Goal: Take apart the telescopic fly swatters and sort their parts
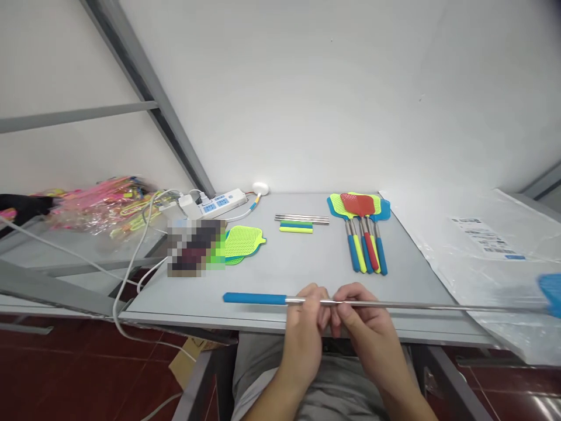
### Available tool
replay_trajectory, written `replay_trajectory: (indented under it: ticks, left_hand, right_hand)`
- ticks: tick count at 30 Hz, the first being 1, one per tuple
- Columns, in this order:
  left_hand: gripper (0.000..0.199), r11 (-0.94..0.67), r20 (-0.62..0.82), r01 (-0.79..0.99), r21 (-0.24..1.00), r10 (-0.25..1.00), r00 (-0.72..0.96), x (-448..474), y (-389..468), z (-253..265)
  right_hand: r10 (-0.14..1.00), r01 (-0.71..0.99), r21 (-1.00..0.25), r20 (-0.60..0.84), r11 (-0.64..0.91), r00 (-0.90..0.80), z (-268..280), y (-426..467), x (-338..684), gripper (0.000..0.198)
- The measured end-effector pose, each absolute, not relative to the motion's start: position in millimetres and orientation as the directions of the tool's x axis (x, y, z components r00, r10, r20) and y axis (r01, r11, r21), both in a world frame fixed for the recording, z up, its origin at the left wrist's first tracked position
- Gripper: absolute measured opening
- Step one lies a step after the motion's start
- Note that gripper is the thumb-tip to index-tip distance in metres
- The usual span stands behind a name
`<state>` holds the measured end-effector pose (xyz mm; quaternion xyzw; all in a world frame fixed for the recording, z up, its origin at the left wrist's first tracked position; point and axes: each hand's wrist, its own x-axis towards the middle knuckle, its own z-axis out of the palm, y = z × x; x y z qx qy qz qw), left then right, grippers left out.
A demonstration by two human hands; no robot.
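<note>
1. Table (pixel 307 263): runs beneath and beyond my grip.
2. Sheet (pixel 460 275): plastic, right of my grip.
3. Swatter (pixel 403 304): held level in both hands; handle (pixel 254 299) left of my grip, blurred head (pixel 551 295) far right.
4. Pile (pixel 366 234) of swatters: beyond my grip, rightward.
5. Left hand (pixel 305 324) and right hand (pixel 368 324): fingers grasping the shaft (pixel 438 306), nearly together. Advised: keep both hands aligned, working straight along it, lest it bend.
6. Label (pixel 486 238): on the sheet; print illegible, no brand readable.

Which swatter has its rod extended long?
The blue-handled, metal-rod swatter held by the left hand and right hand; the piled blue, yellow-green and red swatters show much shorter rods.
</note>
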<state>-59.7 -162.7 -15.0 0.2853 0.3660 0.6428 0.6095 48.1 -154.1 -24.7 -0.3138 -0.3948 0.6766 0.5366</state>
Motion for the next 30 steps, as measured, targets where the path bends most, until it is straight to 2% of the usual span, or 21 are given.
replay_trajectory:
  ticks: [3,6,9,14,18,20,25,28,30]
  left_hand:
    - [0.039,0.053,-0.082,-0.571,0.819,0.996,-0.026,-42.9,-155.8,-17.0]
    - [0.044,0.008,-0.049,-0.619,0.785,0.998,-0.049,-43.1,-148.3,-16.2]
    - [0.045,-0.063,-0.073,-0.673,0.737,0.982,-0.172,-62.0,-143.1,-11.9]
    - [0.043,-0.114,-0.139,-0.649,0.752,0.935,-0.325,-114.3,-143.0,5.9]
    - [0.04,-0.292,-0.056,-0.545,0.786,0.844,-0.533,-148.0,-147.0,24.9]
    - [0.04,-0.35,-0.011,-0.502,0.791,0.812,-0.584,-153.9,-149.0,31.3]
    - [0.042,-0.361,-0.05,-0.56,0.746,0.808,-0.587,-129.5,-152.9,26.5]
    - [0.043,-0.189,-0.145,-0.657,0.73,0.896,-0.419,-97.5,-155.0,11.4]
    - [0.045,-0.097,-0.156,-0.675,0.732,0.94,-0.304,-76.1,-156.3,0.4]
  right_hand:
    - [0.983,-0.456,-0.889,0.038,-0.048,-0.177,-25.7,-149.9,49.1,0.016]
    - [0.991,-0.452,-0.892,0.048,-0.014,-0.127,-30.9,-142.0,57.8,0.018]
    - [0.997,-0.469,-0.882,0.072,0.044,-0.041,-36.5,-136.2,66.4,0.02]
    - [0.995,-0.5,-0.86,0.084,0.103,0.06,-31.0,-131.1,80.7,0.021]
    - [0.959,-0.57,-0.795,0.047,0.205,0.279,-17.9,-123.6,105.6,0.02]
    - [0.945,-0.587,-0.779,0.022,0.22,0.325,-13.3,-119.8,116.2,0.021]
    - [0.957,-0.662,-0.73,-0.039,0.169,0.287,-14.1,-120.7,108.2,0.017]
    - [0.986,-0.66,-0.746,-0.032,0.087,0.166,-19.4,-129.7,84.8,0.015]
    - [0.998,-0.635,-0.772,-0.02,0.022,0.059,-22.1,-136.7,69.7,0.016]
